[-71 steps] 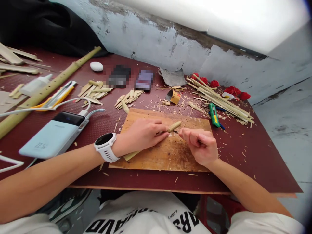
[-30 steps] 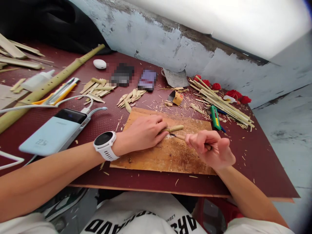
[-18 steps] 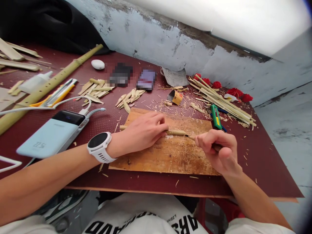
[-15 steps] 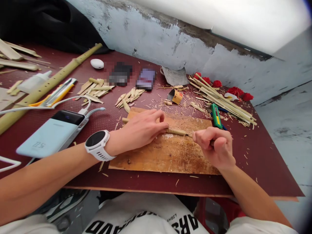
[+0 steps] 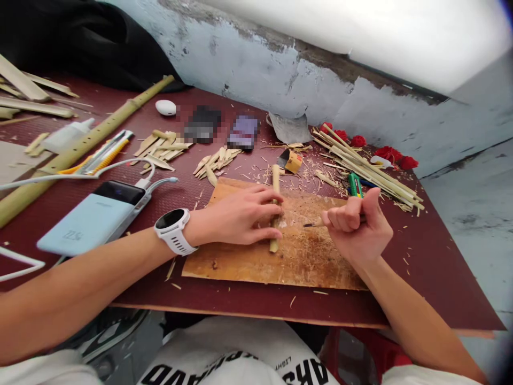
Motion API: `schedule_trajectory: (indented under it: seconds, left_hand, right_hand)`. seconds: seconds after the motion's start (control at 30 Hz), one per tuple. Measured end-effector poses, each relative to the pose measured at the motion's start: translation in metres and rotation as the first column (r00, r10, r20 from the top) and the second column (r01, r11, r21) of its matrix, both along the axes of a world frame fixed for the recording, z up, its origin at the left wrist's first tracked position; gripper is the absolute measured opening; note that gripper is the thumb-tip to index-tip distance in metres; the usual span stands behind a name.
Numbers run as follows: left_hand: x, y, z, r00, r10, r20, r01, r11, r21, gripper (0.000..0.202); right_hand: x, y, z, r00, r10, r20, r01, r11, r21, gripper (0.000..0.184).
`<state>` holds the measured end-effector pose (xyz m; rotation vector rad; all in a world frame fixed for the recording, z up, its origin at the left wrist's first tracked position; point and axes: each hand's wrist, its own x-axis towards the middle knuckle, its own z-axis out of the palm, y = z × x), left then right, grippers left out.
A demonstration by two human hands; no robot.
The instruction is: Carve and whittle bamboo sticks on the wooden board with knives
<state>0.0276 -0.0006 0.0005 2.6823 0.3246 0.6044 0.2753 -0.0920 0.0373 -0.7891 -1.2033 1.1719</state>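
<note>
A short bamboo stick (image 5: 274, 245) lies across the worn wooden board (image 5: 236, 264), its length running from the far edge towards me. Over its middle rests my left hand (image 5: 250, 214), thumb and fingers gripping the stick and hiding part of it. To the right, my right hand (image 5: 355, 227) is a fist, thumb raised, around a slim carving tool (image 5: 315, 224). The tool's dark tip points left at the stick, with a gap between them. Most of its handle is hidden in my fingers.
Beyond the board lie bamboo slips (image 5: 218, 162), a curled sandpaper piece (image 5: 290, 161), shavings and a green cutter (image 5: 355, 185). Bamboo sticks (image 5: 368, 166) are heaped at the right. Leftward are a power bank (image 5: 90, 216) with cables, yellow cutters (image 5: 106, 154) and a long bamboo flute (image 5: 92, 133).
My left hand has turned the bamboo stick from lying left-to-right to pointing away from me. The carving tool's tip has come away from the stick's end, and my right thumb has lifted.
</note>
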Motion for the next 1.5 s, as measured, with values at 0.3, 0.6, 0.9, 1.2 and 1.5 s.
schedule_trajectory:
  seconds: [0.3, 0.6, 0.9, 1.2, 1.5]
  left_hand:
    - [0.001, -0.004, -0.006, 0.998, -0.055, 0.004, 0.055, 0.997, -0.054, 0.074]
    - [0.001, -0.003, -0.006, 0.999, -0.041, -0.018, 0.04, 0.998, -0.04, 0.081]
    - [0.0, -0.004, -0.006, 0.999, -0.043, -0.016, 0.042, 0.998, -0.051, 0.085]
    - [0.001, -0.005, -0.008, 0.999, 0.021, -0.045, -0.02, 1.0, 0.013, 0.093]
    - [0.001, -0.007, -0.005, 0.991, 0.106, -0.08, -0.104, 0.994, 0.03, 0.103]
  right_hand:
    - [-0.026, -0.007, 0.0, 0.996, 0.037, 0.077, -0.033, 0.998, -0.049, 0.061]
    - [0.006, -0.001, -0.014, 0.535, -0.581, 0.613, 0.249, 0.802, 0.543, 0.031]
    - [0.022, -0.006, 0.02, -0.122, -0.541, 0.832, -0.354, 0.807, 0.473, 0.036]
    - [-0.002, -0.023, 0.01, -0.297, -0.34, 0.892, -0.32, 0.916, 0.242, 0.029]
    - [-0.005, -0.021, 0.0, -0.112, -0.303, 0.946, -0.317, 0.914, 0.255, 0.03]
